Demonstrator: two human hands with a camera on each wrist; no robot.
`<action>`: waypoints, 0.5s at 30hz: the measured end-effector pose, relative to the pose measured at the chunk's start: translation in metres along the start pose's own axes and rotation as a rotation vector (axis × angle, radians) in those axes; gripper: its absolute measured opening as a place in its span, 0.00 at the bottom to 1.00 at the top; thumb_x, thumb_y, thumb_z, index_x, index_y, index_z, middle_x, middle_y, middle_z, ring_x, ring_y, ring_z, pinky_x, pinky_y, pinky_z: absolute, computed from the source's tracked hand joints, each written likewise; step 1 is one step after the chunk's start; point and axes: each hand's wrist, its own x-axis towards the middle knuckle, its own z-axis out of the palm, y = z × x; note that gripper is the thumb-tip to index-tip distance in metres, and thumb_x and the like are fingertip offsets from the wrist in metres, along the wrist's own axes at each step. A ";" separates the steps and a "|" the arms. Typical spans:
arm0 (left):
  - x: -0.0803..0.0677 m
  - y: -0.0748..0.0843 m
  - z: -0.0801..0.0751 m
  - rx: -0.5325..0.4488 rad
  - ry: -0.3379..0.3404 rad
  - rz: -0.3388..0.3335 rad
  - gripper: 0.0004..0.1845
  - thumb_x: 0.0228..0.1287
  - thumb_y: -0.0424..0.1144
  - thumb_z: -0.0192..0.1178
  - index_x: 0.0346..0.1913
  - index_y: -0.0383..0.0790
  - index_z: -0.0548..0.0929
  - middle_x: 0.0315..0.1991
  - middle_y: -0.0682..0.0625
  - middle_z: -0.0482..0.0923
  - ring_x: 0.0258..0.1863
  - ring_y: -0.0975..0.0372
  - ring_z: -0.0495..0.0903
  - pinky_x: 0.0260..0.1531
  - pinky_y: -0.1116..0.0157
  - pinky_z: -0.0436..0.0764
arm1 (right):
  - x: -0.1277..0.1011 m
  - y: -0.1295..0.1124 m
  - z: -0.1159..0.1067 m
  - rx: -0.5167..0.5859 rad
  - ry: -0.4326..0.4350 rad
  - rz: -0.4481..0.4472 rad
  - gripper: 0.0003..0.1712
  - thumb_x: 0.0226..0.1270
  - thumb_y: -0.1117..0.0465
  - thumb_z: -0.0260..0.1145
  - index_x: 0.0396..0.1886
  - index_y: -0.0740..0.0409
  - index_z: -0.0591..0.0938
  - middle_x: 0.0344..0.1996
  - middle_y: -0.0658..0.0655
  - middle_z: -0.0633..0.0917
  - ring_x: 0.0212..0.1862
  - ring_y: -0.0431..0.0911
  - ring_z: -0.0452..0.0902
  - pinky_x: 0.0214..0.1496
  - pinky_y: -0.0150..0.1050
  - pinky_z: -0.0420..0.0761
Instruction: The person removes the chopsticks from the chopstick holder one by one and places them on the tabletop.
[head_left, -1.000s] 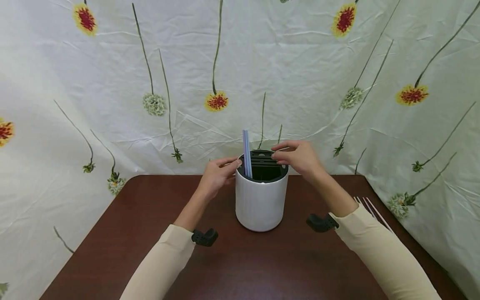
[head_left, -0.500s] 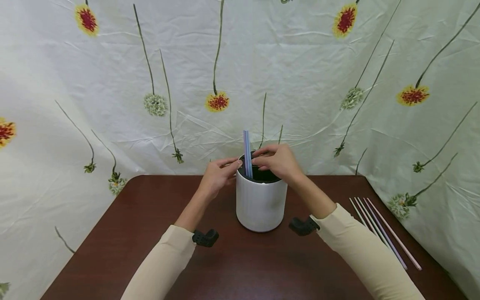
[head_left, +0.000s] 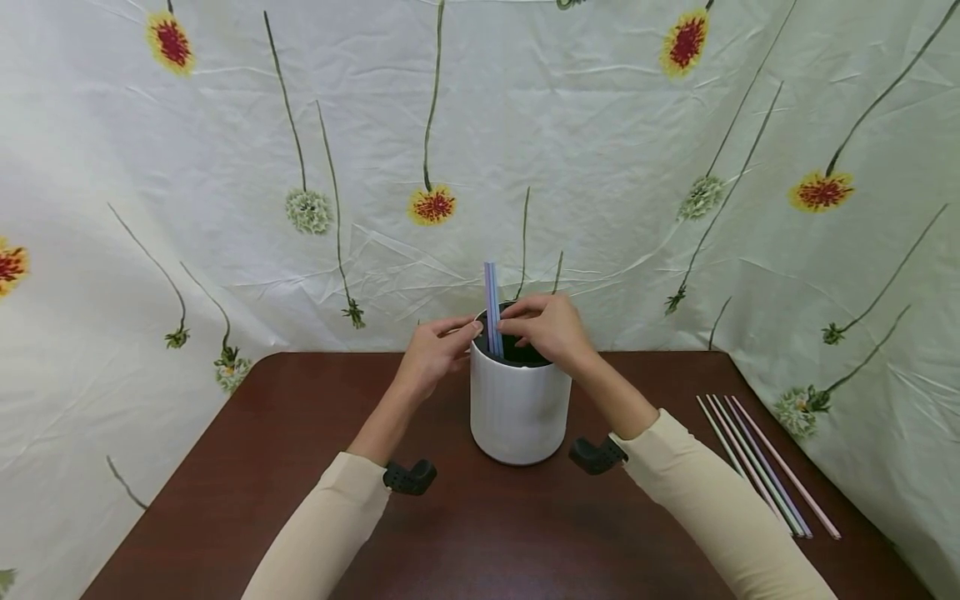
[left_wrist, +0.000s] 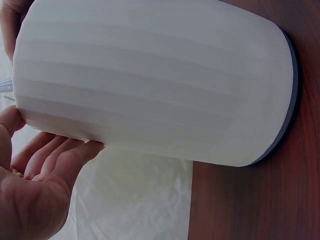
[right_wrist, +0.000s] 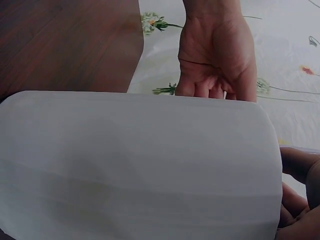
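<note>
Brown table point(head_left: 465, 533) against a floral sheet point(head_left: 600, 125) that fills the upper half of the head view. We see a white canister point(head_left: 519, 408) upright at frame centre, near the table's back edge, with a dark insert just visible at its mouth. Two bluish straws point(head_left: 492, 307) stand in its left side, poking up above the rim.

Right hand point(head_left: 551, 329) sits over the mouth, just right of the straws, fingers curled down at the rim. We can't tell whether it pinches a straw or only touches the insert; the right wrist view is blocked by the canister wall point(right_wrist: 140, 165).

Left hand point(head_left: 435, 352) is at the upper left of the canister, fingertips on the rim beside the straws. In the left wrist view the palm and relaxed fingers point(left_wrist: 55, 165) lie along the wall point(left_wrist: 150, 85), loosely cupped and not clamped. So we read it as a light steadying touch, no real grip.

The canister's dark base ring sits flat on the table in the left wrist view point(left_wrist: 292, 100).

Outward: a bunch of loose straws point(head_left: 757, 462) lies on the table at lower right, well apart from the canister, fanned toward the near edge. Both forearms wear cream sleeves point(head_left: 322, 525), each with a black wrist mount point(head_left: 408, 477).
</note>
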 end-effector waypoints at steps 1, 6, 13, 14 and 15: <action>0.000 0.000 0.000 0.002 0.000 0.000 0.27 0.71 0.49 0.65 0.67 0.40 0.80 0.63 0.42 0.80 0.62 0.53 0.81 0.60 0.49 0.81 | 0.000 0.000 0.001 -0.009 0.001 -0.002 0.12 0.63 0.59 0.75 0.44 0.60 0.91 0.42 0.60 0.91 0.37 0.59 0.88 0.44 0.47 0.88; 0.001 -0.002 -0.002 0.009 0.001 0.002 0.27 0.70 0.50 0.65 0.67 0.40 0.80 0.63 0.42 0.80 0.62 0.52 0.81 0.58 0.51 0.82 | 0.000 0.001 0.003 -0.025 0.009 -0.002 0.11 0.63 0.59 0.75 0.43 0.59 0.91 0.42 0.61 0.91 0.37 0.61 0.88 0.45 0.50 0.88; 0.002 -0.004 -0.001 0.005 0.013 0.010 0.25 0.70 0.48 0.65 0.65 0.40 0.82 0.61 0.42 0.82 0.60 0.53 0.82 0.56 0.52 0.83 | -0.002 0.000 0.003 -0.002 0.021 0.008 0.11 0.63 0.58 0.76 0.42 0.59 0.91 0.42 0.60 0.90 0.35 0.55 0.88 0.45 0.47 0.88; 0.002 -0.003 -0.001 0.005 0.014 0.011 0.24 0.70 0.48 0.65 0.65 0.40 0.82 0.61 0.42 0.82 0.60 0.53 0.82 0.56 0.52 0.83 | -0.002 0.000 0.003 0.005 0.021 0.010 0.11 0.63 0.58 0.76 0.42 0.59 0.91 0.43 0.60 0.90 0.36 0.55 0.88 0.46 0.47 0.88; 0.002 -0.003 -0.001 0.004 0.013 0.011 0.24 0.70 0.48 0.65 0.65 0.40 0.82 0.61 0.42 0.82 0.60 0.53 0.82 0.56 0.51 0.83 | -0.003 -0.001 0.002 0.015 0.020 0.009 0.12 0.63 0.58 0.76 0.42 0.59 0.91 0.43 0.60 0.90 0.37 0.56 0.88 0.46 0.47 0.88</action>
